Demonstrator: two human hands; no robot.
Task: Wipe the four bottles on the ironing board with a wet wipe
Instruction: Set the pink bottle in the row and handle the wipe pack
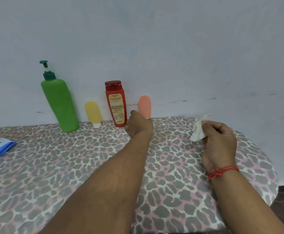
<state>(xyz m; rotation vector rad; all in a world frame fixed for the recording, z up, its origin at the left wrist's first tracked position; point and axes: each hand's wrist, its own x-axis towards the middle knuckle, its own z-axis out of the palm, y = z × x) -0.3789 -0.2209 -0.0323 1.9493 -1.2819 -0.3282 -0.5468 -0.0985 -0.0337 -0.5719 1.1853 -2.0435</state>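
Four bottles stood mid-frame at the wall: green pump bottle (60,103), yellow tube (93,114), red bottle (116,105), orange tube (144,106). Left hand (138,124) curled at the orange tube's base; grip uncertain. Right hand (219,141), center-right, pinched the crumpled wipe (199,130). Wiped vs. remaining: cannot tell.

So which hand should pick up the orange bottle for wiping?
Left: the left hand sits at the base of the orange bottle, while the right hand is occupied holding the wet wipe.
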